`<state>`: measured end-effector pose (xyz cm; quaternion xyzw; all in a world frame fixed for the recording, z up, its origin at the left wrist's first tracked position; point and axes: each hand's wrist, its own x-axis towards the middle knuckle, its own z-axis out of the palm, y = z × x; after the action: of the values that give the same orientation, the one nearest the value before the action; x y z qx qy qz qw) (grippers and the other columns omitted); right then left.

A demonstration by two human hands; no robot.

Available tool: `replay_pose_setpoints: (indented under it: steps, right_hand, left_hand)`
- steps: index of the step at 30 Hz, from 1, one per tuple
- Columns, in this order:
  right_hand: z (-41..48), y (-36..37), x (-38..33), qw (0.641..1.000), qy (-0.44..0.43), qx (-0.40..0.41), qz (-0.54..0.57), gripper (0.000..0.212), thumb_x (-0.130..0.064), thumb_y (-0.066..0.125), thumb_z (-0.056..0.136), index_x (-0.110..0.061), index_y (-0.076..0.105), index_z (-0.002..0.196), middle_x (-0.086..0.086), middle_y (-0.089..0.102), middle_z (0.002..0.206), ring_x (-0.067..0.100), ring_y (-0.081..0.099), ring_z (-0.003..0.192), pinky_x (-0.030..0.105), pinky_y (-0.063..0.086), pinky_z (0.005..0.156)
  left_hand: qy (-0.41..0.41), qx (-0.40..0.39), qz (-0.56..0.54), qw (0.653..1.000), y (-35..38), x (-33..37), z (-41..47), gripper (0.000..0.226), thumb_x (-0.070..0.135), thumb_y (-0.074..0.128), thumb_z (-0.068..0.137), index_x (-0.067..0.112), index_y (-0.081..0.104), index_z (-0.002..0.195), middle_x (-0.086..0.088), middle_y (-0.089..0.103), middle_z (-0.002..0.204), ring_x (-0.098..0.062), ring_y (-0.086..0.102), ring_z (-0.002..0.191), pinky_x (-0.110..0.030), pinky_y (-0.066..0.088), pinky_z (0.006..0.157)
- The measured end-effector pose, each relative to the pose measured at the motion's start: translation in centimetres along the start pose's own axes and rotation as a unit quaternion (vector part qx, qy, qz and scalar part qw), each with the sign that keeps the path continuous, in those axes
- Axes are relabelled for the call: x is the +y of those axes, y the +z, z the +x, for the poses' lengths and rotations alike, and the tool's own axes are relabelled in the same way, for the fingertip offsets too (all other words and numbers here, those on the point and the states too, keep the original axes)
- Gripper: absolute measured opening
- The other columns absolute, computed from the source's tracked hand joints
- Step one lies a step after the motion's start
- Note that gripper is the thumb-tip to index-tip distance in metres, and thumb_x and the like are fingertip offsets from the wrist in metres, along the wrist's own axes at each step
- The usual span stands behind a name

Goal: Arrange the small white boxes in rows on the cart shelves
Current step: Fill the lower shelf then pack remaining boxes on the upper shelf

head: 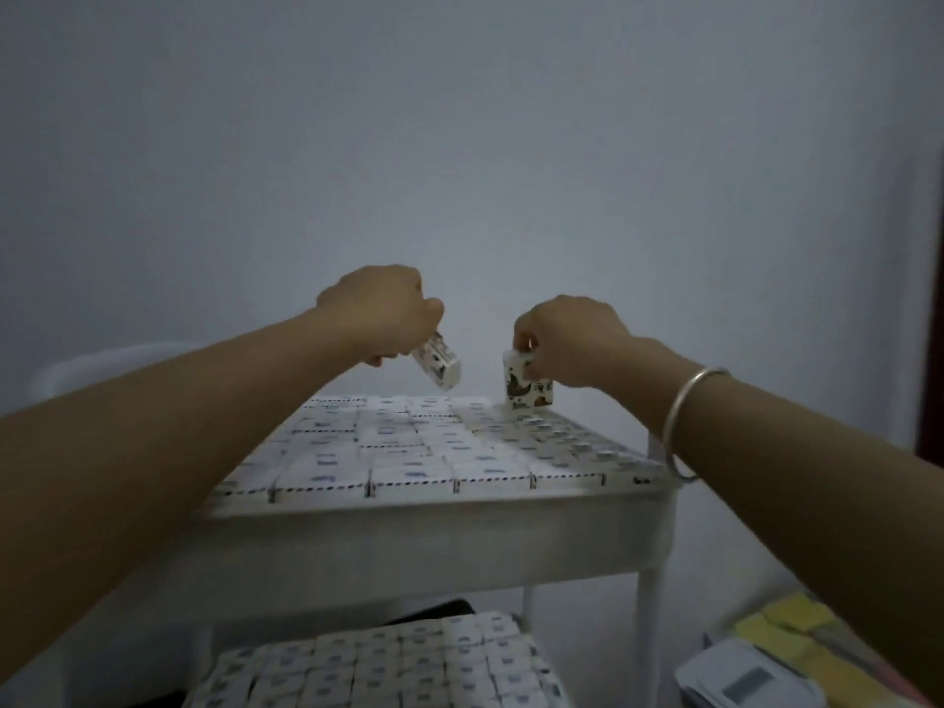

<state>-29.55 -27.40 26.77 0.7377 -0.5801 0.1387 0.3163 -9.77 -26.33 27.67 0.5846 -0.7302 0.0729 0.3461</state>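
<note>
A white cart's top shelf [439,523] is covered with several small white boxes [408,452] lying in tight rows. My left hand [383,311] grips one small white box [437,364], tilted, in the air above the far left of the rows. My right hand [572,339] pinches the top of another patterned white box [528,388], which stands upright on the far right corner of the packed layer. A lower shelf [388,666] is also filled with rows of boxes.
A plain wall stands close behind the cart. A white cart leg [651,620] runs down at the right. On the floor at the lower right lie yellow packets [797,636] and a white pouch [740,682]. A silver bangle [684,421] circles my right wrist.
</note>
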Motion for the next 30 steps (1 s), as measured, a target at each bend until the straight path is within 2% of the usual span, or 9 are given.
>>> replay_pose_setpoints:
  steps: [3, 7, 10, 13, 18, 20, 22, 26, 30]
  right_hand:
    - [1.0, 1.1, -0.1, 0.999, -0.012, -0.039, -0.022, 0.024, -0.032, 0.073, 0.083, -0.029, 0.067, 0.107, -0.005, 0.067, 0.104, 0.016, 0.055, 0.083, 0.028, 0.041, 0.067]
    - [1.5, 2.0, -0.2, 0.99, -0.039, -0.135, 0.015, 0.023, -0.035, 0.076, 0.08, -0.028, 0.071, 0.1, -0.008, 0.07, 0.096, 0.013, 0.059, 0.082, 0.024, 0.041, 0.064]
    - [1.7, 2.2, -0.4, 0.982, -0.05, -0.182, 0.015, 0.021, -0.036, 0.073, 0.082, -0.028, 0.071, 0.101, -0.009, 0.068, 0.093, 0.014, 0.06, 0.085, 0.025, 0.043, 0.068]
    - [1.5, 2.3, -0.6, 0.979, -0.055, -0.195, -0.014, 0.023, -0.038, 0.066, 0.089, -0.032, 0.067, 0.111, -0.008, 0.066, 0.104, 0.014, 0.055, 0.089, 0.027, 0.04, 0.076]
    - [1.2, 2.5, -0.9, 0.973, -0.07, -0.203, -0.081, 0.029, -0.039, 0.053, 0.096, -0.034, 0.06, 0.124, -0.008, 0.061, 0.122, 0.018, 0.053, 0.111, 0.032, 0.036, 0.097]
    - [1.1, 2.5, -1.0, 0.974, -0.069, -0.199, -0.082, 0.029, -0.035, 0.051, 0.097, -0.032, 0.06, 0.124, -0.007, 0.061, 0.122, 0.018, 0.053, 0.111, 0.033, 0.035, 0.099]
    - [1.0, 2.5, -1.1, 0.976, -0.063, -0.194, -0.072, 0.029, -0.032, 0.05, 0.096, -0.029, 0.061, 0.123, -0.007, 0.061, 0.122, 0.019, 0.053, 0.111, 0.033, 0.034, 0.1]
    - [0.9, 2.6, -1.5, 0.978, -0.047, -0.191, -0.064, 0.027, -0.024, 0.048, 0.095, -0.024, 0.061, 0.118, -0.004, 0.062, 0.119, 0.02, 0.055, 0.108, 0.033, 0.034, 0.098]
    - [0.7, 2.3, -1.5, 0.982, -0.011, -0.188, -0.018, 0.029, -0.029, 0.05, 0.093, -0.023, 0.061, 0.119, 0.0, 0.062, 0.117, 0.024, 0.056, 0.107, 0.039, 0.044, 0.099]
  left_hand:
    - [-0.064, -0.018, 0.096, 0.993, 1.6, -0.5, 2.4, 0.031, 0.035, 0.041, 0.095, 0.013, 0.058, 0.081, -0.004, 0.06, 0.076, -0.02, 0.058, 0.06, -0.027, 0.044, 0.064]
    - [-0.041, 0.026, 0.146, 0.988, 3.7, 0.4, 4.3, 0.033, 0.038, 0.047, 0.092, 0.014, 0.052, 0.07, -0.002, 0.057, 0.074, -0.018, 0.051, 0.058, -0.025, 0.033, 0.056]
    - [-0.011, 0.007, 0.096, 0.995, 5.4, 1.4, 5.1, 0.035, 0.037, 0.053, 0.092, 0.011, 0.057, 0.068, -0.001, 0.062, 0.064, -0.015, 0.058, 0.049, -0.021, 0.04, 0.049]
    - [-0.003, -0.069, -0.014, 0.997, 6.6, 2.9, 5.8, 0.044, 0.04, 0.059, 0.093, 0.006, 0.057, 0.065, -0.004, 0.061, 0.052, -0.014, 0.059, 0.04, -0.022, 0.05, 0.043]
    - [-0.034, -0.22, -0.14, 0.965, 6.2, 4.1, 7.1, 0.033, 0.031, 0.074, 0.083, 0.003, 0.06, 0.073, -0.006, 0.064, 0.066, -0.016, 0.063, 0.06, -0.028, 0.061, 0.061]
    - [-0.033, -0.265, -0.151, 0.952, 5.3, 3.7, 7.4, 0.022, 0.02, 0.078, 0.081, 0.002, 0.065, 0.084, -0.006, 0.069, 0.079, -0.015, 0.068, 0.074, -0.03, 0.061, 0.072]
    - [-0.026, -0.294, -0.151, 0.943, 4.6, 3.2, 7.6, 0.027, 0.012, 0.079, 0.078, 0.0, 0.068, 0.1, -0.009, 0.073, 0.092, -0.015, 0.07, 0.087, -0.031, 0.06, 0.08]
    - [0.013, -0.303, -0.125, 0.945, 4.1, 2.4, 7.8, 0.036, 0.008, 0.08, 0.076, 0.003, 0.07, 0.11, -0.006, 0.076, 0.09, -0.011, 0.072, 0.083, -0.026, 0.06, 0.076]
    - [0.041, -0.225, -0.101, 0.968, 5.0, 1.6, 7.9, 0.029, 0.021, 0.083, 0.074, 0.007, 0.071, 0.097, -0.007, 0.073, 0.086, -0.012, 0.071, 0.078, -0.028, 0.061, 0.064]
